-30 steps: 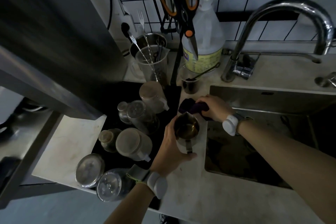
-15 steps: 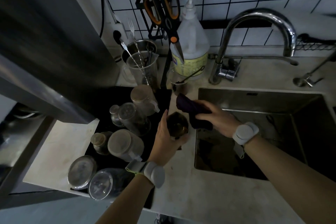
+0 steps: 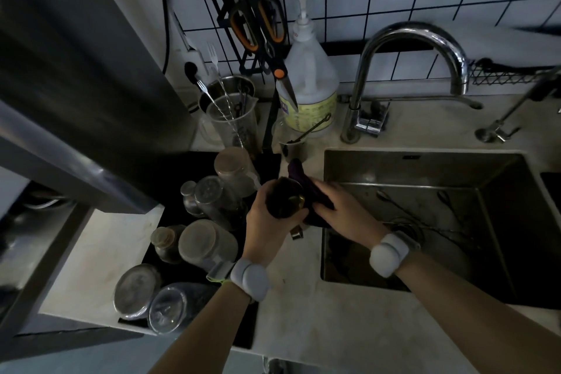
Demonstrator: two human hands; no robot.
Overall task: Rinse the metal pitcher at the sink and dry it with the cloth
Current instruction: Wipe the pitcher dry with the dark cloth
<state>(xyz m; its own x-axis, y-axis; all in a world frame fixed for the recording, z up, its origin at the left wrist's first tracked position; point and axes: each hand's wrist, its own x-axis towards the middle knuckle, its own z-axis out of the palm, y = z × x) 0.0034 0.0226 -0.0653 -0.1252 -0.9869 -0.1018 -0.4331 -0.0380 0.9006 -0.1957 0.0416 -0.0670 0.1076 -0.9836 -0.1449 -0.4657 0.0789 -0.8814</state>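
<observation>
- Metal pitcher (image 3: 285, 199), gripped in the left hand (image 3: 267, 222), sits just left of the sink (image 3: 425, 167).
- Right hand (image 3: 340, 211) presses a dark, seemingly purple cloth (image 3: 303, 188) against it.

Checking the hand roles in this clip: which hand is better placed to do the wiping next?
Right. The right hand already holds the cloth against the pitcher, while the left hand grips the pitcher's body.

Hands (image 3: 267, 222) grip pitcher (image 3: 285, 199) — cloth (image 3: 306, 188) pressed against it.
</observation>
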